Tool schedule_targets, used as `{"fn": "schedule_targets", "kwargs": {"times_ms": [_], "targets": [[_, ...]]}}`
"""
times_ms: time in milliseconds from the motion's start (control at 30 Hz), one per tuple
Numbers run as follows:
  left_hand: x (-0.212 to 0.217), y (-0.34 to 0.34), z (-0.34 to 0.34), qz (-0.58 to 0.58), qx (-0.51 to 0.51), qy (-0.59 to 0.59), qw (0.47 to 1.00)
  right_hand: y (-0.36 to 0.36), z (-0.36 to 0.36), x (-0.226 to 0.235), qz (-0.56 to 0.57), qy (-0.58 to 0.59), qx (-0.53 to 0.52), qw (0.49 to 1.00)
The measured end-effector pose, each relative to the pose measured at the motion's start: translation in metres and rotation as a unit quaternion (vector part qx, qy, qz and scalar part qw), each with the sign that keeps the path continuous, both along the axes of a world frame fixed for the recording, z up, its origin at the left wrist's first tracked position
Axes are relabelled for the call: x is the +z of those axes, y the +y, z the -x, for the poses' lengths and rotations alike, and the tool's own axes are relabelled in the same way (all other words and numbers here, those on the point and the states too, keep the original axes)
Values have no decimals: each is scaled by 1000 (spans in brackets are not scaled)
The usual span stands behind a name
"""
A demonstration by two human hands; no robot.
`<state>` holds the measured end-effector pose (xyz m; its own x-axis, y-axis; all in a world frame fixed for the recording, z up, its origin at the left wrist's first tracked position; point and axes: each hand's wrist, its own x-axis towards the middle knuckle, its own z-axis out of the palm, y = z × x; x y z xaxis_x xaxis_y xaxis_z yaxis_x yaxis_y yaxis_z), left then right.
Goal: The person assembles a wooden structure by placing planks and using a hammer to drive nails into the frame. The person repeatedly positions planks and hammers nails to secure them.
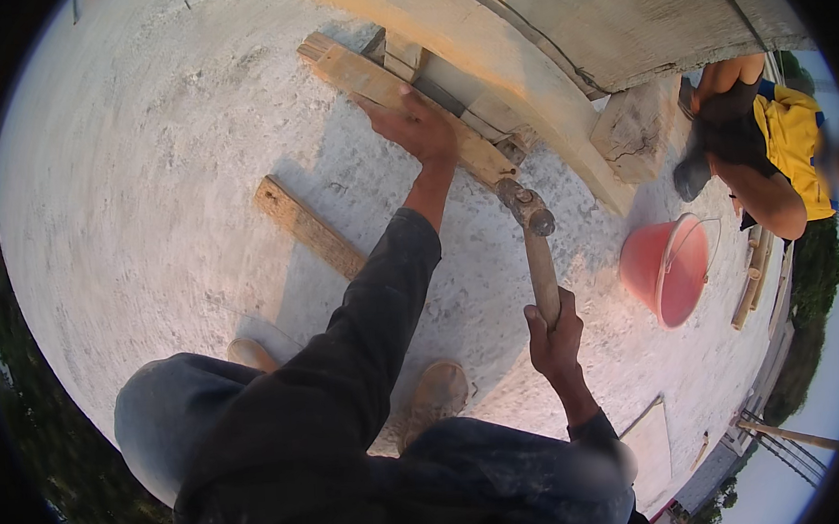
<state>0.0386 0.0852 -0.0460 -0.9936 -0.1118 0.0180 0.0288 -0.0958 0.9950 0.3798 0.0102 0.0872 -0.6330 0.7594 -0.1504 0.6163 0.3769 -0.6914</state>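
My right hand (555, 335) is closed round the wooden handle of a hammer (540, 260). The hammer's metal head is beside the near end of a narrow wooden plank (485, 154), where a small dark spot, perhaps a nail, shows. My left hand (417, 129) grips that plank around its middle, thumb and fingers on either side. Short wood blocks (404, 56) sit between the plank and a thick curved-looking timber beam (494, 64). The underside of my left palm is hidden.
A loose wood piece (308, 225) lies on the rough pale concrete floor (167, 152), left of my forearm. At right stands a red bucket (662, 268) with a wire handle. Beyond it another person in a yellow top (793, 152) crouches. Several wooden poles (752, 278) lie near the edge.
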Motion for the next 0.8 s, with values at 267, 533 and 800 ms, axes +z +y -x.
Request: {"fn": "schedule_targets", "kwargs": {"times_ms": [267, 533, 800], "targets": [[-3, 7, -1, 91, 58, -6, 994, -1, 0, 33, -76, 260, 2, 963], [3, 5, 1, 76, 50, -35, 995, -17, 8, 48, -38, -44, -83, 995], [5, 2, -3, 42, 35, -12, 998, 9, 7, 61, -146, 351, 70, 922]]}}
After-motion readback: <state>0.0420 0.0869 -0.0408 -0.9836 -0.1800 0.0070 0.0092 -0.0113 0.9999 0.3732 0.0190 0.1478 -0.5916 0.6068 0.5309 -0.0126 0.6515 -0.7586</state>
